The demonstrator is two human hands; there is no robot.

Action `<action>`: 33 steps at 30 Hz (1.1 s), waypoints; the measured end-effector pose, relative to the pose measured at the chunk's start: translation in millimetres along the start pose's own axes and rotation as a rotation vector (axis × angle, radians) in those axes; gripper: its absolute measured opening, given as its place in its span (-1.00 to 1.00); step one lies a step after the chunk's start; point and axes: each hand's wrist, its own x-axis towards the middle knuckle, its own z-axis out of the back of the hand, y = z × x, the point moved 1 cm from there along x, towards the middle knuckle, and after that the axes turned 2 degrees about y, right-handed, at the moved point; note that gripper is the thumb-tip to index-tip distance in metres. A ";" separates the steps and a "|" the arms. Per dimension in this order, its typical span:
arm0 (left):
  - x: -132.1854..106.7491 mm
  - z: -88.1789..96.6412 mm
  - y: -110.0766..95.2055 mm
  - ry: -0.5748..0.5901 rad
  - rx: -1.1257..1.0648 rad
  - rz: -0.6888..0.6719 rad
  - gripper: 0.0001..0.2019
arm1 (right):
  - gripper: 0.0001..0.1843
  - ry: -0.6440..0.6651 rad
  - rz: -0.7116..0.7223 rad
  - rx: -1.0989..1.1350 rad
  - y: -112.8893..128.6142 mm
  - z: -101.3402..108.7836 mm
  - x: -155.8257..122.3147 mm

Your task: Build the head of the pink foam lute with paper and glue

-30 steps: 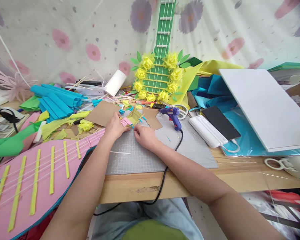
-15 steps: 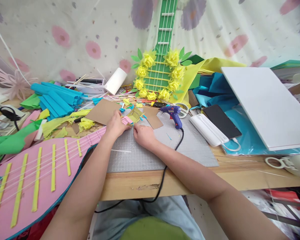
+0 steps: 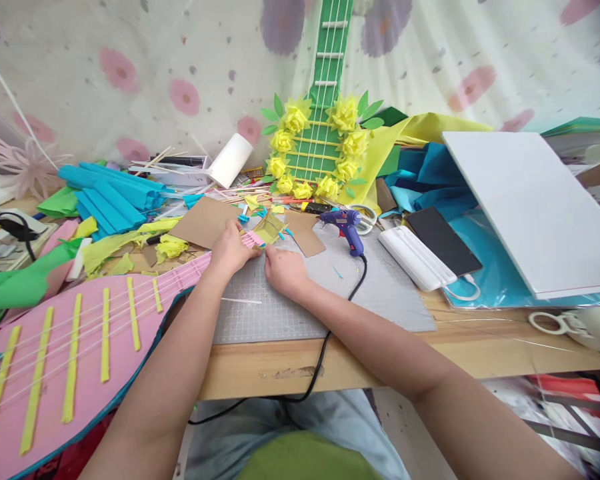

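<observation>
A pink craft guitar (image 3: pixel 93 347) with yellow strips and white strings lies across the left side, its narrow neck reaching the middle of the desk. My left hand (image 3: pixel 230 250) is closed around the neck near the head end. Beyond the fingers shows the olive-yellow headstock (image 3: pixel 269 228), with small blue pegs at its sides. Close to its near edge is my right hand (image 3: pixel 286 270), fingers curled together in a pinch; what they hold is hidden. To the right, a purple glue gun (image 3: pixel 349 230) rests on the grey cutting mat (image 3: pixel 380 293).
A green guitar with yellow paper flowers (image 3: pixel 313 143) stands at the back. Brown cardboard (image 3: pixel 207 225), blue crepe paper (image 3: pixel 113 200) and scraps crowd the left. On the right are a white power bank (image 3: pixel 417 259), a dark phone (image 3: pixel 444 241), a white board (image 3: pixel 535 213) and a cup (image 3: pixel 597 328).
Both hands stay at the headstock almost unmoved; the right hand has shifted very slightly left. The whole view has moved a little.
</observation>
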 end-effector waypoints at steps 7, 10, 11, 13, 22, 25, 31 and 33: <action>-2.2 -1.7 -0.8 0.003 -0.011 -0.023 -0.36 | -0.69 0.028 -0.087 0.011 3.2 -3.1 8.4; -2.9 -2.5 -1.1 -0.002 -0.026 -0.026 -0.35 | -0.70 0.040 -0.083 0.004 5.6 -1.5 10.8; -2.9 -2.5 -1.0 -0.002 -0.032 -0.021 -0.34 | -0.69 0.049 -0.083 -0.001 5.9 -0.3 10.2; -2.5 -2.3 -0.3 -0.002 -0.043 -0.007 -0.34 | -0.69 0.060 -0.075 -0.015 5.5 3.1 6.5; 0.1 -2.7 4.3 -0.036 -0.049 0.001 -0.35 | -0.70 0.050 -0.002 0.008 0.9 20.2 -16.8; 0.5 -0.3 4.9 -0.041 -0.052 0.024 -0.35 | -0.70 0.048 0.009 0.029 -3.6 21.7 -16.0; 1.8 4.6 8.2 -0.058 -0.047 0.050 -0.34 | -0.76 0.075 0.013 0.046 -11.0 18.1 -9.9; 2.4 4.8 9.6 -0.062 -0.039 0.054 -0.33 | -0.76 0.062 0.025 0.060 -10.2 16.7 -8.7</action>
